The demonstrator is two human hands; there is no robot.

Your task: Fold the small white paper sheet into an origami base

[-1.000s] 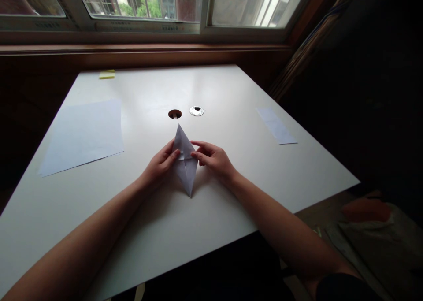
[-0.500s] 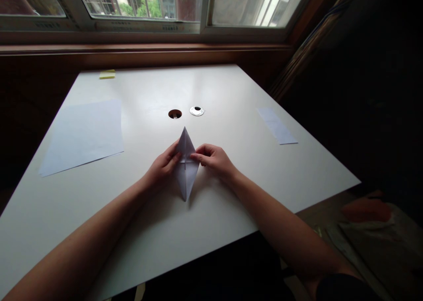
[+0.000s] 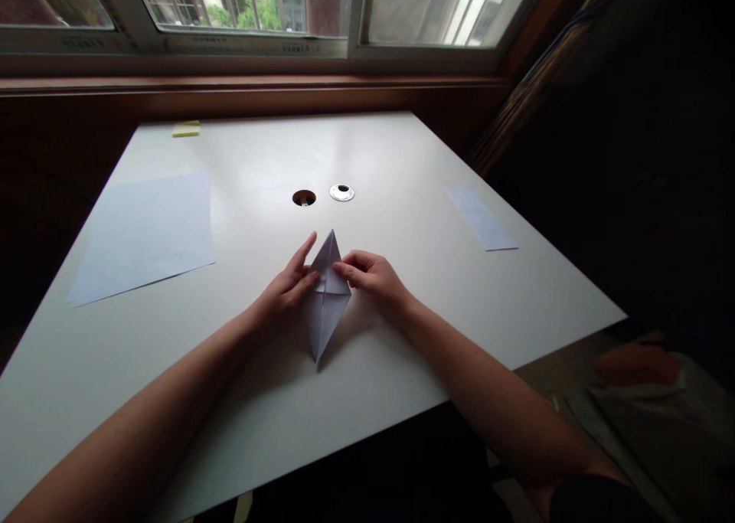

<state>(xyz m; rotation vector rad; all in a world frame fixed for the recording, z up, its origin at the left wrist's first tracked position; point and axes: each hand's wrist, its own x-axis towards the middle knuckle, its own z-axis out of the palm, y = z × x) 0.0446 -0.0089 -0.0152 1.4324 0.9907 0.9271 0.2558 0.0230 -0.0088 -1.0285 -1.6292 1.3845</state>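
Pinches the right edge of the folded paper (image 3: 328,301) in the right hand (image 3: 373,276), thumb flat on the front face, fingers curled behind and partly hidden. Holds the left edge with the left hand (image 3: 285,288), thumb over the front face, index finger stretched up and clear of the paper. Cannot tell the exact placing of the remaining left fingers, out of sight behind the fold. Keeps both grips closed on the same piece, at about mid-height, one on either side.

Shows a narrow, pale diamond, upper point leaning slightly right and toward the window, lower point toward the body. Carries a crease or slit down the middle and a folded edge across. Hangs between the hands over the near half of the white table (image 3: 402,217), well in from the edges; cannot tell of any contact between lower point and tabletop. Casts a soft shadow just below and to the right.

Past the upper point, a round hole (image 3: 304,198) in the tabletop, with a silvery round cover (image 3: 342,194) lying just to the right. Off to the left, well apart from the hands, large pale sheets (image 3: 146,236), too closely laid to count. Off to the right, near the side edge, a slim paper strip (image 3: 481,218), set aslant. At the far left corner, a small yellow pad (image 3: 186,129). Beyond the table, a wooden sill (image 3: 253,84) under a window (image 3: 402,10).
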